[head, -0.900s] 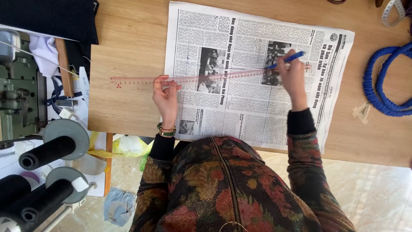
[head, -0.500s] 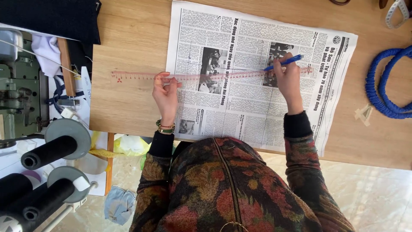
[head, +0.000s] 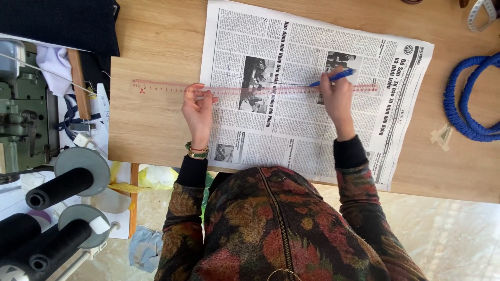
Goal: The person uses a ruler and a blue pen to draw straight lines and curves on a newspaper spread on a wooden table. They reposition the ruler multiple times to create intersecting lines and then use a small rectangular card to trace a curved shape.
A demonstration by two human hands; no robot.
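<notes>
**stitch_nook:** Compared with a moment ago, the pen has been slid back along the ruler toward the middle of the newspaper; earlier it was sitting further out toward the right end. The holding hand has barely been shifted.

**papercut_pat:** Agreed. Working outward from the body: the floral jacket is seen nearest, then both sleeves are stretched forward onto the wooden table. The left hand is pressed down on the clear ruler right at the paper's left edge, fingers curled, nothing actually clasped, just flat pressure. The right hand is closed snugly round the blue pen, tip laid against the ruler's far edge.

**stitch_nook:** For a clean line, the ruler should probably be pinned closer to where the pen is being run. With that long a span left unsupported, the right end could get nudged, I'd guess.

**papercut_pat:** Yeah, and the pen is best kept tilted so the tip hugs the edge. The newspaper could be dragged too, since it's only lying loose on the wood.

**stitch_nook:** Further off: black thread cones and the green sewing machine are parked at the left, dark fabric beyond them, and a blue cord is coiled on the right.
</notes>
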